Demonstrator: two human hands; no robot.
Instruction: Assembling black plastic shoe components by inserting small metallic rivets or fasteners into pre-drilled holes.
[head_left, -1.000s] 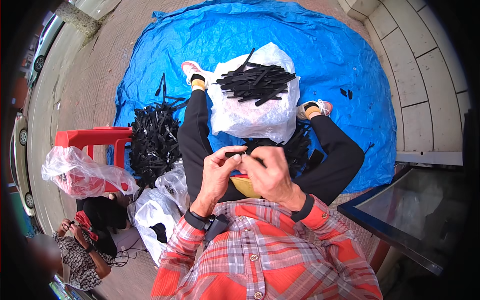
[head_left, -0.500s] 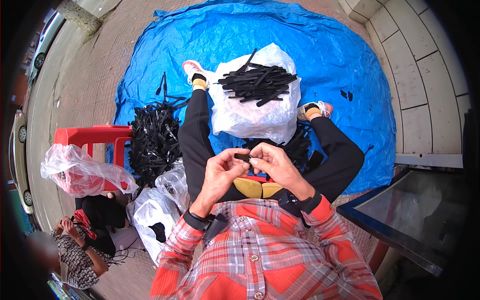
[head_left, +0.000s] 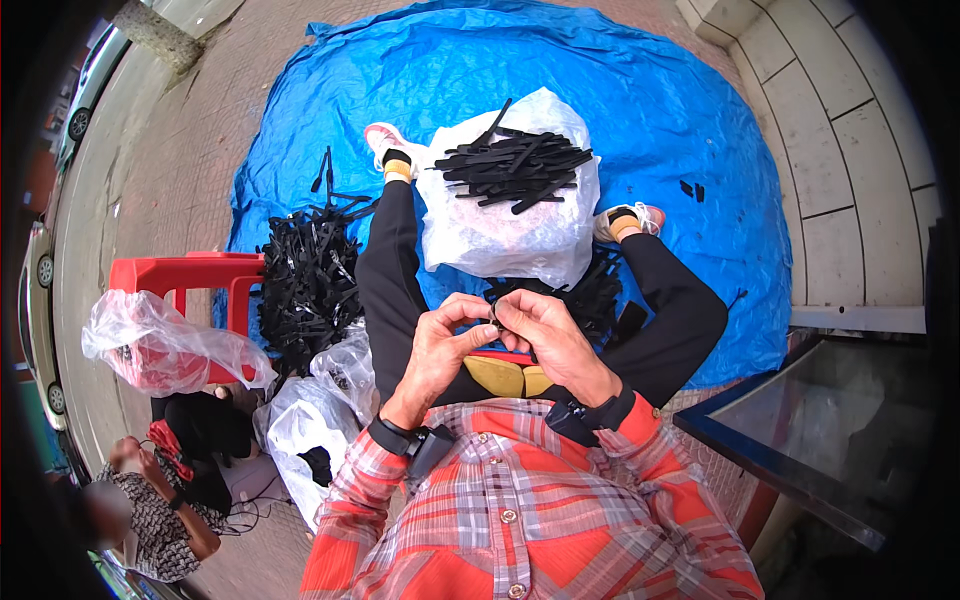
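My left hand (head_left: 436, 342) and my right hand (head_left: 553, 338) meet over my lap, fingertips pinched together. Between them is a small black strap (head_left: 496, 316), mostly hidden by the fingers. Just beyond, a heap of loose black straps (head_left: 596, 300) lies between my legs. Farther out, a neater stack of black straps (head_left: 515, 168) rests on a white plastic-wrapped bundle (head_left: 505, 240) between my feet.
A large tangle of black straps (head_left: 308, 285) lies on the blue tarp (head_left: 690, 120) to the left. Beside it stand a red plastic stool (head_left: 190, 268) and clear plastic bags (head_left: 300, 415). Another person (head_left: 160, 510) sits at lower left; a blue-framed glass case (head_left: 800, 430) is at right.
The right fingers have curled further round the strap, which showed flat between both hands before and is now mostly covered. The other person's hands have risen slightly.
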